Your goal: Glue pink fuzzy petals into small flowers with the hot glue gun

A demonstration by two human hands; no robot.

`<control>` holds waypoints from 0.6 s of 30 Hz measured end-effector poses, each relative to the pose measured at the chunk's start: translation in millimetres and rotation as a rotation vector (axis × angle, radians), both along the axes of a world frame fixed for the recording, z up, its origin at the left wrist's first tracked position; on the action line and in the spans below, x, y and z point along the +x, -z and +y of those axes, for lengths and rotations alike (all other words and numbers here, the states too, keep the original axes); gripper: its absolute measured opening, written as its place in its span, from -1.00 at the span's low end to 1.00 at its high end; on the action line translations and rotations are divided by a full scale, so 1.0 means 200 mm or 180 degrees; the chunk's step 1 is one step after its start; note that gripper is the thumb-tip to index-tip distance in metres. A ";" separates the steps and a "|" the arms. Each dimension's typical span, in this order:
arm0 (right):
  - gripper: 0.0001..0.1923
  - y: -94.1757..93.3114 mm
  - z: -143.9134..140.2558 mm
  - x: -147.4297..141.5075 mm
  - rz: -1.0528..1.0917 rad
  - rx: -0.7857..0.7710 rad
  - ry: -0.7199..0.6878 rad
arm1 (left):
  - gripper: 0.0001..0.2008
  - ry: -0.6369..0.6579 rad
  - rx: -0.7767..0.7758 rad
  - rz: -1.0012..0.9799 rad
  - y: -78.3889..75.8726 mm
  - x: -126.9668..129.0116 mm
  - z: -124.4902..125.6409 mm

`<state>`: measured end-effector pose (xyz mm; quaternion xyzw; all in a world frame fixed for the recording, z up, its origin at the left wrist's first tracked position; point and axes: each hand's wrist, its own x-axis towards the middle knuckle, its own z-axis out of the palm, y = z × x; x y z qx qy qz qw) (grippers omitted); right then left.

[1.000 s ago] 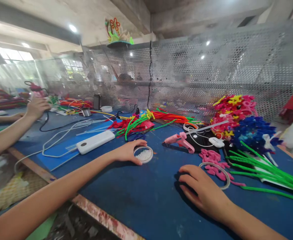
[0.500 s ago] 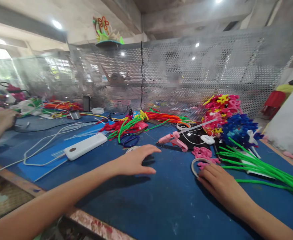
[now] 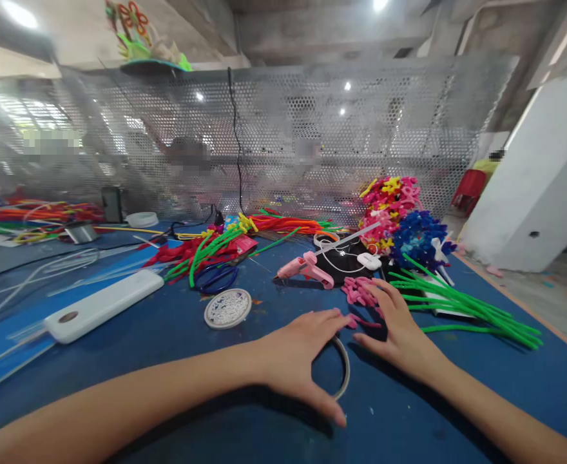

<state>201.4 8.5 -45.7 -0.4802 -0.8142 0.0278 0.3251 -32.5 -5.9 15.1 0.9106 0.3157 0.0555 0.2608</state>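
My left hand [image 3: 296, 357] is spread over a pale ring [image 3: 345, 368] on the blue table. Its thumb and fingers are wide apart around the ring, whose left side they hide; firm contact cannot be seen. To the right, my right hand [image 3: 404, 332] is open, thumb apart from fingers. Its fingertips reach the small pile of pink fuzzy pieces [image 3: 357, 291], covering part of it. Just behind lies a pink glue gun [image 3: 307, 269] with a clear glue stick in its back. A round disc with a speckled white middle [image 3: 228, 308] rests left of my left hand.
Green pipe cleaners [image 3: 477, 312] fan out at right, before blue flowers [image 3: 419, 238] and a pink-yellow bunch [image 3: 392, 206]. Blue-handled scissors [image 3: 218, 278], red and green pipe cleaners [image 3: 206, 251] and a white power bank-like box [image 3: 104, 306] lie left. A perforated metal screen [image 3: 283, 129] stands behind.
The view has turned right. My right hand has let go of the ring and moved to the pink pieces. My left hand has moved right, over the ring, uncovering the speckled disc.
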 end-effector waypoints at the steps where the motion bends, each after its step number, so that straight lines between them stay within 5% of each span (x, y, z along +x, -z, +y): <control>1: -0.20 0.01 0.02 0.00 -0.0019 -0.0086 0.0103 | 0.15 0.0007 -0.0011 -0.0010 0.02 0.00 -0.01; 6: -0.13 0.01 0.09 -0.04 -0.0151 -0.0032 0.0121 | 0.01 -0.0197 -0.0043 -0.0565 0.10 -0.04 -0.02; 13: -0.90 -0.01 0.07 0.06 -0.0611 0.0232 -0.0290 | -0.25 -0.0459 0.0110 -0.0679 0.12 -0.13 -0.01; 18: -0.86 -0.08 0.05 0.10 -0.0656 0.0183 -0.0348 | -0.23 -0.0607 0.0233 -0.0526 0.12 -0.12 0.00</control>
